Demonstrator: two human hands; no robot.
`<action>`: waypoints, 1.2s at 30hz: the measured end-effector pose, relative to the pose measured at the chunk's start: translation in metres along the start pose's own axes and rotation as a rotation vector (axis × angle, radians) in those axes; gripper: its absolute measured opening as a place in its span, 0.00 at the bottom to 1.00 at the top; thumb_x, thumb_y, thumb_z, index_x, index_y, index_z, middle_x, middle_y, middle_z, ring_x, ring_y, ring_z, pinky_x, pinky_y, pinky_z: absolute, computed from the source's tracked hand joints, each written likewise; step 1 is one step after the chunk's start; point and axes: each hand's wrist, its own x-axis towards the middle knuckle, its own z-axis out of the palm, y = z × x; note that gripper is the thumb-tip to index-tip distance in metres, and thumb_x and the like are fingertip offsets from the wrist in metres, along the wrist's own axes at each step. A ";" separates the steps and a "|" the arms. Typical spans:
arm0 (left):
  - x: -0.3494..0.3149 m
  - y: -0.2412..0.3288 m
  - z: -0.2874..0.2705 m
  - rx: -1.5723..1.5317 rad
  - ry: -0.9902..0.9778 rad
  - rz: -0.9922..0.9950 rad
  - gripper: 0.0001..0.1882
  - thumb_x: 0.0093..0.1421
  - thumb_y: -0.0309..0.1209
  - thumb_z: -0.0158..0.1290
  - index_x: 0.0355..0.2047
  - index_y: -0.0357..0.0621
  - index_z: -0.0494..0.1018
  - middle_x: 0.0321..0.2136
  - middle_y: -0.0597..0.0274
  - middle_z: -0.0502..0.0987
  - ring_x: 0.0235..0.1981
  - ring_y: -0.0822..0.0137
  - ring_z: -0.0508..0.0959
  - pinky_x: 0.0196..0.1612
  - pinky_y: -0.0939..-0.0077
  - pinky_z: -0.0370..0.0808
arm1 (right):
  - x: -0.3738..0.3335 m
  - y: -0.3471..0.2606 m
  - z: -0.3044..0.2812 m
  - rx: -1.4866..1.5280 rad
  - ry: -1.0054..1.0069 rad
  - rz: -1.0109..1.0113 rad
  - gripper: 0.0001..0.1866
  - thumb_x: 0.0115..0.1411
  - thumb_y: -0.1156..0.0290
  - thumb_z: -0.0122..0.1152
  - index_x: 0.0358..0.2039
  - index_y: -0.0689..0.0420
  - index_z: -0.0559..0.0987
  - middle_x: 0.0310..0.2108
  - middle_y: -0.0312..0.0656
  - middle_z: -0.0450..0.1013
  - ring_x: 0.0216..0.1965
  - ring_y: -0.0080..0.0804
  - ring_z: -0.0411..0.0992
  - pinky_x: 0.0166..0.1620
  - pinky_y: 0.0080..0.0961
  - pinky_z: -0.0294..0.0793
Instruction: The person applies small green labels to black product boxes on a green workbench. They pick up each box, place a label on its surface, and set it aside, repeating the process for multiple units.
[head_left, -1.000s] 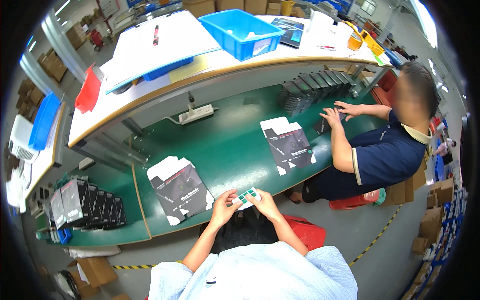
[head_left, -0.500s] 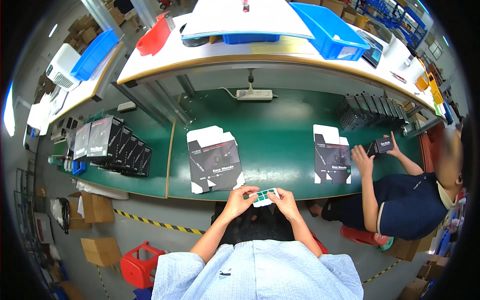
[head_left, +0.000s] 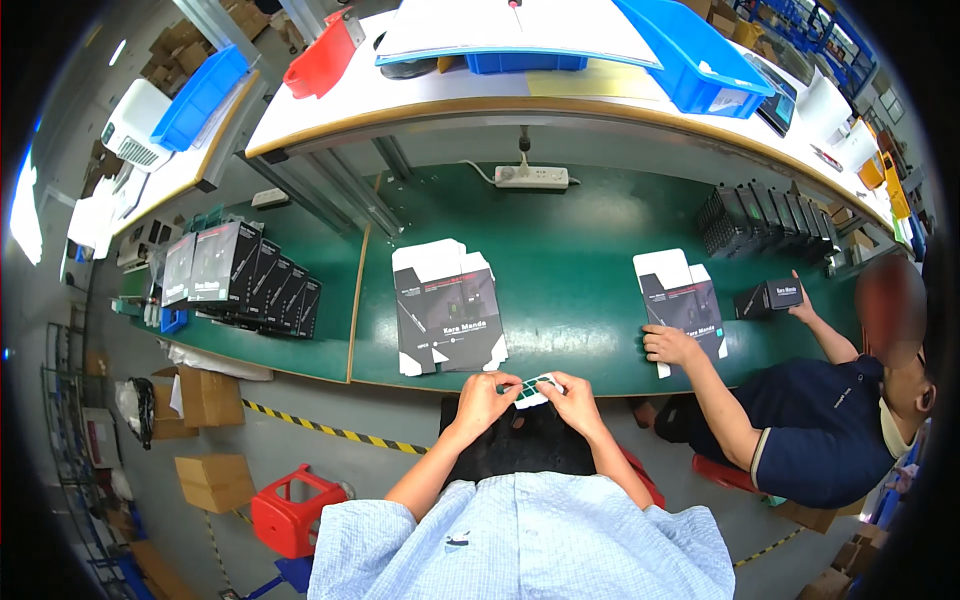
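A small white sheet of green labels (head_left: pixel 534 393) is held between my two hands, just off the front edge of the green table. My left hand (head_left: pixel 484 399) pinches its left side with thumb and fingertips. My right hand (head_left: pixel 573 402) grips the right side, its thumb lying over the sheet. Beyond my hands, a stack of flat, unfolded black-and-white cartons (head_left: pixel 448 318) lies on the table.
To the right, a co-worker's hand (head_left: pixel 673 346) rests on more flat cartons (head_left: pixel 688 300); the other touches a folded black box (head_left: pixel 778 296). Black boxes (head_left: pixel 215 270) stand far left. A power strip (head_left: pixel 532 178) lies under the shelf (head_left: pixel 430 120). A red stool (head_left: pixel 298 512) stands behind left.
The label sheet has tilted and bent between my fingers. The co-worker's nearer hand has gone from the black box to the flat cartons. The whole view has shifted slightly.
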 end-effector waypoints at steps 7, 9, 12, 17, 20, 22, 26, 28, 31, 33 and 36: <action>0.001 -0.006 0.013 0.185 0.098 0.199 0.05 0.46 0.27 0.56 0.24 0.38 0.77 0.26 0.56 0.78 0.30 0.59 0.77 0.38 0.70 0.72 | -0.002 0.005 0.004 -0.036 0.057 0.024 0.09 0.54 0.70 0.58 0.32 0.63 0.78 0.22 0.33 0.73 0.25 0.14 0.66 0.29 0.16 0.66; -0.001 -0.005 0.016 0.204 0.136 0.210 0.05 0.46 0.27 0.56 0.24 0.38 0.76 0.26 0.57 0.78 0.30 0.59 0.77 0.38 0.69 0.71 | -0.002 0.012 0.007 -0.006 0.084 0.017 0.10 0.54 0.69 0.58 0.32 0.63 0.78 0.20 0.35 0.73 0.22 0.14 0.64 0.26 0.18 0.64; -0.001 -0.008 0.020 0.227 0.164 0.233 0.05 0.46 0.27 0.56 0.24 0.38 0.76 0.26 0.58 0.77 0.30 0.59 0.76 0.38 0.69 0.71 | -0.002 0.014 0.011 0.027 0.110 0.040 0.10 0.54 0.69 0.58 0.32 0.63 0.78 0.18 0.34 0.72 0.21 0.14 0.63 0.24 0.18 0.63; -0.002 -0.011 0.021 0.280 0.184 0.265 0.04 0.45 0.26 0.57 0.23 0.38 0.76 0.26 0.60 0.77 0.30 0.61 0.76 0.37 0.69 0.70 | 0.000 0.021 0.017 0.109 0.108 0.118 0.10 0.55 0.69 0.57 0.31 0.64 0.78 0.20 0.33 0.72 0.23 0.13 0.64 0.25 0.16 0.64; -0.001 -0.010 0.020 0.309 0.183 0.293 0.04 0.45 0.25 0.57 0.24 0.39 0.76 0.26 0.61 0.77 0.30 0.61 0.76 0.37 0.69 0.70 | 0.003 0.030 0.022 0.222 0.104 0.150 0.09 0.56 0.71 0.57 0.32 0.65 0.77 0.23 0.32 0.73 0.25 0.13 0.66 0.28 0.14 0.66; 0.000 -0.012 0.019 0.315 0.165 0.295 0.04 0.45 0.25 0.56 0.24 0.39 0.75 0.27 0.60 0.77 0.31 0.61 0.75 0.37 0.69 0.70 | 0.006 0.044 0.029 0.314 0.105 0.148 0.10 0.56 0.70 0.57 0.32 0.65 0.77 0.23 0.33 0.74 0.25 0.13 0.66 0.28 0.15 0.66; 0.005 -0.019 0.017 0.321 0.155 0.313 0.03 0.46 0.24 0.55 0.23 0.38 0.74 0.28 0.58 0.76 0.33 0.58 0.74 0.37 0.67 0.69 | 0.015 0.064 0.035 0.286 0.116 0.228 0.10 0.57 0.71 0.56 0.34 0.65 0.77 0.27 0.33 0.74 0.28 0.15 0.68 0.32 0.15 0.67; 0.017 -0.032 0.017 0.274 0.118 0.286 0.03 0.46 0.24 0.54 0.23 0.38 0.73 0.29 0.57 0.75 0.33 0.56 0.73 0.37 0.66 0.69 | 0.024 0.089 0.039 0.281 0.182 0.255 0.10 0.57 0.71 0.56 0.34 0.65 0.77 0.27 0.34 0.74 0.27 0.15 0.68 0.32 0.15 0.67; 0.059 -0.090 0.017 0.213 0.058 0.154 0.03 0.47 0.25 0.53 0.22 0.39 0.74 0.28 0.53 0.75 0.33 0.53 0.73 0.37 0.62 0.69 | 0.033 0.118 0.037 0.253 0.236 0.330 0.10 0.57 0.70 0.56 0.35 0.64 0.76 0.26 0.33 0.73 0.28 0.15 0.67 0.32 0.17 0.67; 0.096 -0.114 0.012 0.171 -0.047 0.002 0.04 0.47 0.26 0.53 0.22 0.39 0.75 0.25 0.52 0.76 0.31 0.55 0.76 0.35 0.66 0.71 | 0.035 0.144 0.036 0.203 0.262 0.313 0.10 0.57 0.70 0.56 0.34 0.63 0.76 0.27 0.33 0.73 0.28 0.16 0.67 0.33 0.18 0.67; 0.135 -0.141 0.003 0.187 -0.195 -0.119 0.04 0.47 0.26 0.53 0.23 0.40 0.76 0.23 0.52 0.77 0.27 0.59 0.78 0.32 0.70 0.72 | 0.033 0.140 0.034 0.304 0.274 0.362 0.10 0.57 0.70 0.56 0.34 0.63 0.76 0.26 0.33 0.73 0.27 0.16 0.67 0.32 0.17 0.66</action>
